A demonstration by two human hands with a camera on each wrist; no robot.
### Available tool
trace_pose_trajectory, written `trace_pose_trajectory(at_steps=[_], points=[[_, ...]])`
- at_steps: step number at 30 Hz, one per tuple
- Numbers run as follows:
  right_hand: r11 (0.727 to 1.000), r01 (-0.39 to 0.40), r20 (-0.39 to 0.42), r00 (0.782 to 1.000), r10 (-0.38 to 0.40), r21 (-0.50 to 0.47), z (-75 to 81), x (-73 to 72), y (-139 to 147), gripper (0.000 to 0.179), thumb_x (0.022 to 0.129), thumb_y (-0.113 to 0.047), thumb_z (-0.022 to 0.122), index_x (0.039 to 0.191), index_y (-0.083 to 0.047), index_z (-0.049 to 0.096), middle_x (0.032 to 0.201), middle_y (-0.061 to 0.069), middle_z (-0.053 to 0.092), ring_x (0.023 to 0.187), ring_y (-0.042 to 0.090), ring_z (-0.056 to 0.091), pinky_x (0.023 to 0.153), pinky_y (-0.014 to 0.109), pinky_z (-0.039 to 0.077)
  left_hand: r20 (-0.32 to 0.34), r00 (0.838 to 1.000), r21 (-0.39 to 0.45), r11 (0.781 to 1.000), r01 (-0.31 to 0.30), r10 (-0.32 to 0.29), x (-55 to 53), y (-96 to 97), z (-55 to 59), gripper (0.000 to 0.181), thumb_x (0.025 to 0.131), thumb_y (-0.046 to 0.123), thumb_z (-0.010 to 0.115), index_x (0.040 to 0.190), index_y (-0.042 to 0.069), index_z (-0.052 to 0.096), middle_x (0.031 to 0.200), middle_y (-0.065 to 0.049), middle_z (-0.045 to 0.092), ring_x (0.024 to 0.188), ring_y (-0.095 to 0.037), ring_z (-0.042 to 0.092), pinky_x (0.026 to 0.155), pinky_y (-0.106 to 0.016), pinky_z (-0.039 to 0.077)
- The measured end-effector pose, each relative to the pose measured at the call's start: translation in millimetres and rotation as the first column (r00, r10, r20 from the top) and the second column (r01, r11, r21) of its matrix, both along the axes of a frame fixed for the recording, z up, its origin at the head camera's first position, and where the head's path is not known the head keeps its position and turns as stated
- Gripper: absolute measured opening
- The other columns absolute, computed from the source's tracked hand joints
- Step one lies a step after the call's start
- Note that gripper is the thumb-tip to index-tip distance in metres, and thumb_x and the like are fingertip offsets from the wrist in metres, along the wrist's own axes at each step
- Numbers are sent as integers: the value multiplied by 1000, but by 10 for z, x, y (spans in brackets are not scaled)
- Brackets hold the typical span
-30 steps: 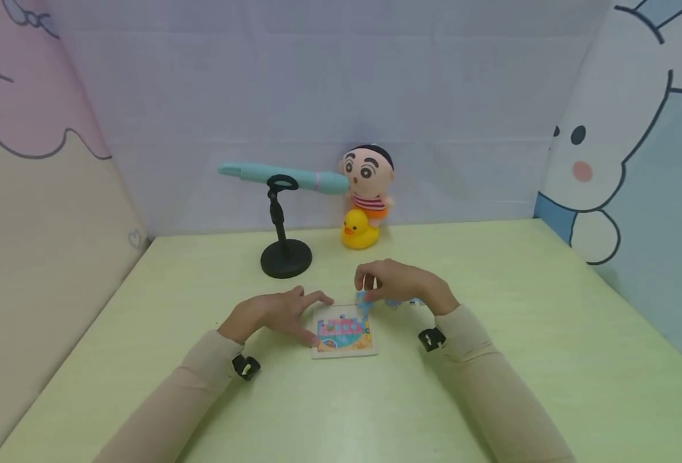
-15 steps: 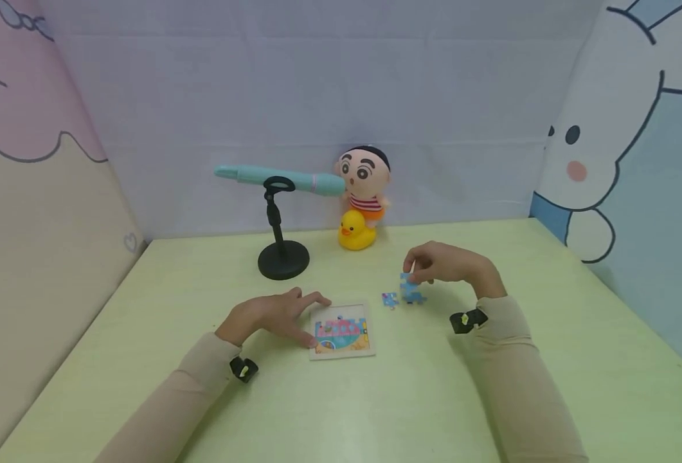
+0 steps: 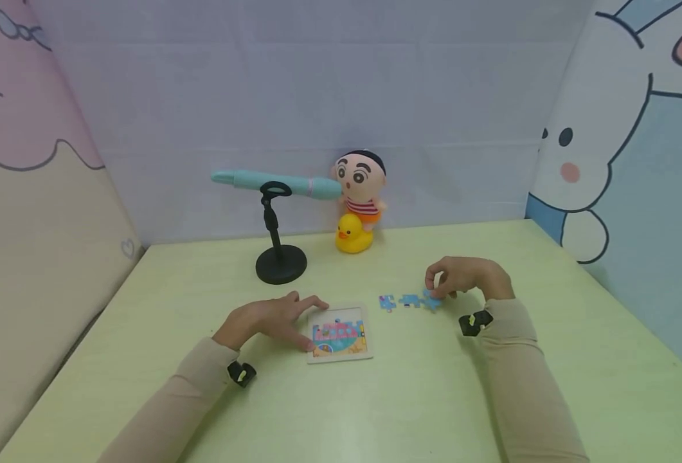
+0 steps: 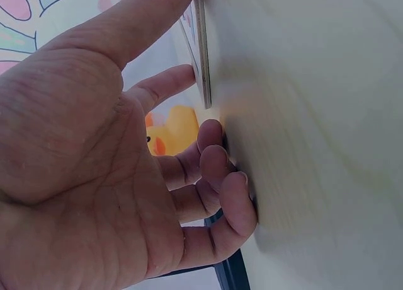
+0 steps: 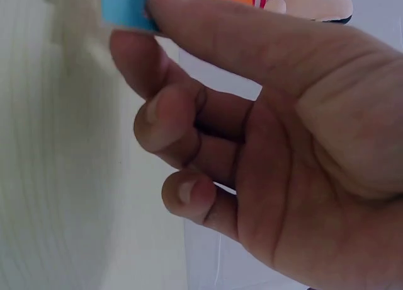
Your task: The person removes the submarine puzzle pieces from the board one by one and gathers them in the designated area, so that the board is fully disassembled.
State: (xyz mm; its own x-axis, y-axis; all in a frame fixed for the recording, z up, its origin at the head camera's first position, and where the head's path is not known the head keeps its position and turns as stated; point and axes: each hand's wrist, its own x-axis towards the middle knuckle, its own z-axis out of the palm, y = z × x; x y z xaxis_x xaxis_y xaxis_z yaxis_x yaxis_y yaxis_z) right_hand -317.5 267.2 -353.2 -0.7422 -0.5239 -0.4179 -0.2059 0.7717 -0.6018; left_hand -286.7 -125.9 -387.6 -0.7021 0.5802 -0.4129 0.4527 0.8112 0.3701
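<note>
My right hand (image 3: pixel 459 275) pinches a blue jigsaw piece (image 3: pixel 431 301) between thumb and forefinger, low over the table at the right end of a short row. In the right wrist view the piece (image 5: pixel 123 11) shows blue between the fingertips, with the other fingers curled. Two loose jigsaw pieces (image 3: pixel 387 303) lie to its left. My left hand (image 3: pixel 271 319) rests at the left side of a small framed puzzle board (image 3: pixel 341 359), thumb and forefinger spread along its edge. Pink, teal and sandy pieces fill its lower part; a strip along the top shows bare wood.
Behind the hands stand a black stand (image 3: pixel 281 263) bearing a turquoise microphone-like stick (image 3: pixel 277 182), a yellow rubber duck (image 3: pixel 353 234) and a doll (image 3: pixel 361 183) in a striped shirt. A pale curtain (image 3: pixel 294 96) hangs along the table's back edge.
My right hand has carried the jigsaw piece from the board's upper right corner rightward, past the loose pieces, and lowered it beside them. The left hand has stayed at the board.
</note>
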Motion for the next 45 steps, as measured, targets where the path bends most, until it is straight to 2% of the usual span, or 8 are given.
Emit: trace_pose_trajectory(at_steps=[6,9,19,25,30,35,39,45], points=[[999,-11,-3,1000,12,52,-61,-25,10,4,98,-8,62,98,-5,60,68,-1,53,58,12,45,55,25,32,2,1000,10,1000,-5,5,8,-21,-38,77,84,50,77,147,32,38,119,-12,47,102,-27,52,92,-49,44],[997,15,0,1000,-16,74,-74,-10,1,4,97,-9,62,97,-5,60,66,-2,50,56,10,42,56,26,31,0,1000,4,1000,0,0,3,-26,-68,77,84,50,77,147,33,37,118,-11,47,101,-26,52,91,-47,44],[989,89,-28,996,-86,120,-77,12,-23,4,96,-7,63,94,-8,59,72,-2,51,62,11,42,61,29,33,8,1000,-13,1000,-11,11,-27,-8,-24,78,83,51,78,148,35,36,123,-11,46,104,-27,51,93,-49,44],[979,124,-64,991,-115,164,-89,22,-27,3,95,-10,64,95,-7,61,75,-1,47,66,14,41,64,31,34,7,1000,-3,1000,-7,7,-27,-22,-56,79,83,51,78,148,35,36,121,-10,46,104,-26,51,93,-47,44],[980,145,-78,988,-135,138,-41,59,-48,4,92,-10,65,95,-8,62,81,2,54,69,15,44,65,31,36,-2,1000,-14,1000,1,-1,-22,-20,-43,79,83,52,77,148,35,36,121,-10,46,103,-26,52,92,-47,45],[989,105,-120,988,-92,102,41,91,-99,8,96,-12,62,100,-5,62,87,5,64,74,17,51,68,32,41,1,1000,-34,999,14,-14,-35,5,-18,79,84,54,76,148,37,34,124,-10,45,105,-27,52,94,-48,45],[993,60,-153,987,-45,97,96,107,-187,10,98,-9,59,104,-3,62,86,8,66,72,18,53,67,32,42,8,1000,-48,999,24,-24,-31,15,-1,81,83,55,75,150,38,33,125,-10,44,106,-27,51,94,-48,44],[992,7,-222,975,20,122,156,111,-404,13,98,-10,61,109,-5,64,98,9,69,81,23,60,72,35,46,8,1000,-57,998,20,-20,0,-11,5,87,80,57,77,151,37,31,119,-8,43,100,-26,52,88,-46,45]])
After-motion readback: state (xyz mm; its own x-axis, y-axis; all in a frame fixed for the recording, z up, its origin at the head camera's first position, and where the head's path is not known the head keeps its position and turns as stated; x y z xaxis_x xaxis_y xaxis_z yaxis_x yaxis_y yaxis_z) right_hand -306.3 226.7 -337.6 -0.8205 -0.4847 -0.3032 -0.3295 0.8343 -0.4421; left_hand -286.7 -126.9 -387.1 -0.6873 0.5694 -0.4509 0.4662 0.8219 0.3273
